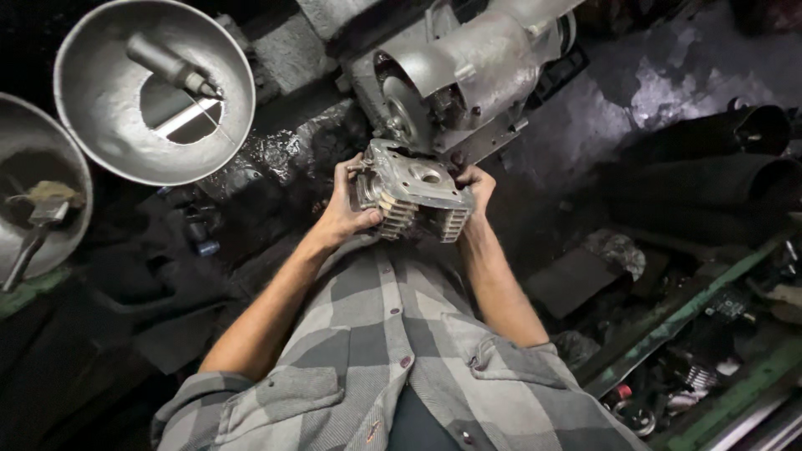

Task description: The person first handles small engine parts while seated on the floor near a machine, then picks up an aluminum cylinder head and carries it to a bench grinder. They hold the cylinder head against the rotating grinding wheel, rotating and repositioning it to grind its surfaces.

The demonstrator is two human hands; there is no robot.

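Holding a finned metal engine block (411,196) in both hands, just below the big grey engine case (468,71). Left hand (341,213) gripping the block's left side, fingers curled tight around it. Right hand (477,184) pressing on the block's right side, fingers wrapping its far edge, though partly hiding behind the block, so maybe only touching. Block sitting between the two hands, both about the same closeness, its long side running left to right and tilting a bit down to the right. Block's top edge nearly touching the engine case. Resting far left of the block, a round metal bowl (100,142) holding a small tool (171,67)
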